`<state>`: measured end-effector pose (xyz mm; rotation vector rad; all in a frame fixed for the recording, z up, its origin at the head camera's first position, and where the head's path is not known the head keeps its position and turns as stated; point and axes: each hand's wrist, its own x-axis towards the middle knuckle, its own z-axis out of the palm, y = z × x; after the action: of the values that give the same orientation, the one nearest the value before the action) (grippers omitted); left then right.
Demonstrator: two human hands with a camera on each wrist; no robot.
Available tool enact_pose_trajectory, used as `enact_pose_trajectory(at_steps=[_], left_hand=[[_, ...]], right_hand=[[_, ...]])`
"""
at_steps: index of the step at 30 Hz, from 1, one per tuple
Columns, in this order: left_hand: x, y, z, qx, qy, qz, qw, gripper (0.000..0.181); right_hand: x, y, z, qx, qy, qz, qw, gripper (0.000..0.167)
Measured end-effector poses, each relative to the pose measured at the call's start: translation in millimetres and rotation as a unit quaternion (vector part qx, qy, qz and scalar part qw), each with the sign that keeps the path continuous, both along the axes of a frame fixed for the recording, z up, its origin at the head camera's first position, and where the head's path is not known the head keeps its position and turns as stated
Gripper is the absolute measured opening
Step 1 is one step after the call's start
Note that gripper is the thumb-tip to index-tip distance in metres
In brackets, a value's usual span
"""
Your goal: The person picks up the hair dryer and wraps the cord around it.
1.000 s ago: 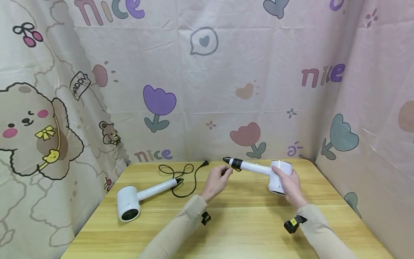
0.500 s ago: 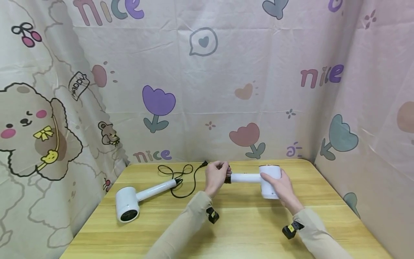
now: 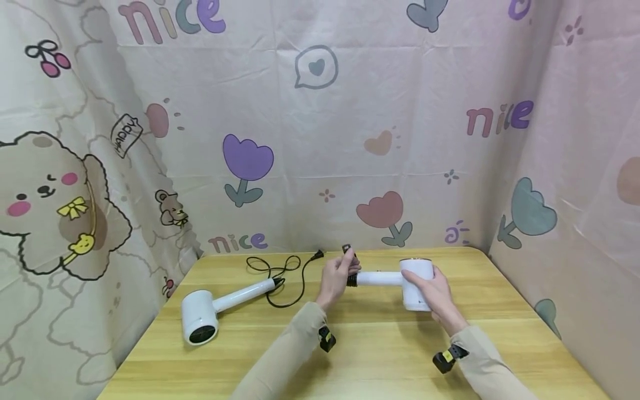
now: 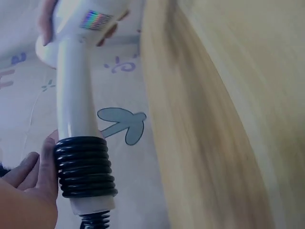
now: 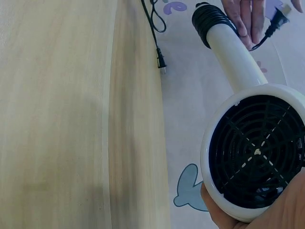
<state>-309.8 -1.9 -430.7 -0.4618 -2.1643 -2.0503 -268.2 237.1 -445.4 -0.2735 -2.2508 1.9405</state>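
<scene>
My right hand (image 3: 440, 297) grips the head of a white hair dryer (image 3: 417, 286) above the table, its handle pointing left. A black power cord (image 4: 86, 167) is wound in several tight coils around the handle's end. Beside these coils, my left hand (image 3: 337, 278) pinches the cord's loose end, and the plug (image 5: 279, 21) sticks out past the fingers. The right wrist view shows the dryer's round black grille (image 5: 257, 151). A second white hair dryer (image 3: 200, 316) lies on the left of the table, its cord (image 3: 302, 283) loose behind it.
The wooden table (image 3: 380, 355) ends at a printed curtain (image 3: 310, 139) behind, with more curtain on both sides. The second dryer's plug (image 3: 318, 255) lies near the back edge.
The held dryer has come left and down, its handle now level. My left hand has moved slightly right to the coils, and the plug now points up above it.
</scene>
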Motion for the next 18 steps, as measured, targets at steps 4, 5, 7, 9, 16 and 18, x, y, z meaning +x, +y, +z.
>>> enact_pose_trajectory(at_steps=[4, 5, 7, 9, 16, 18], left_hand=[[-0.9, 0.4, -5.0, -0.081, 0.069, 0.016, 0.9941, 0.025], [-1.1, 0.9, -5.8, -0.098, 0.094, 0.019, 0.9905, 0.021], [-3.2, 1.6, -8.9, -0.132, 0.16, 0.035, 0.9777, 0.019], [-5.2, 1.8, -12.5, -0.161, 0.229, 0.057, 0.9585, 0.019], [-13.7, 0.4, -24.6, -0.175, 0.33, 0.109, 0.9211, 0.016], [-14.8, -1.0, -25.7, -0.183, 0.321, 0.115, 0.9219, 0.016]], right_hand=[[-0.1, -1.8, 1.3, 0.0, 0.0, -0.004, 1.0, 0.085], [-0.2, -2.0, 2.0, -0.004, 0.002, -0.005, 1.0, 0.085], [-0.5, -3.0, 3.7, -0.011, 0.004, -0.005, 0.9999, 0.085], [-1.0, -4.2, 5.4, -0.017, 0.002, -0.005, 0.9998, 0.086], [-2.9, -6.8, 10.6, -0.02, 0.006, -0.011, 0.9997, 0.088], [-2.9, -6.6, 10.9, -0.024, 0.008, -0.011, 0.9996, 0.088]])
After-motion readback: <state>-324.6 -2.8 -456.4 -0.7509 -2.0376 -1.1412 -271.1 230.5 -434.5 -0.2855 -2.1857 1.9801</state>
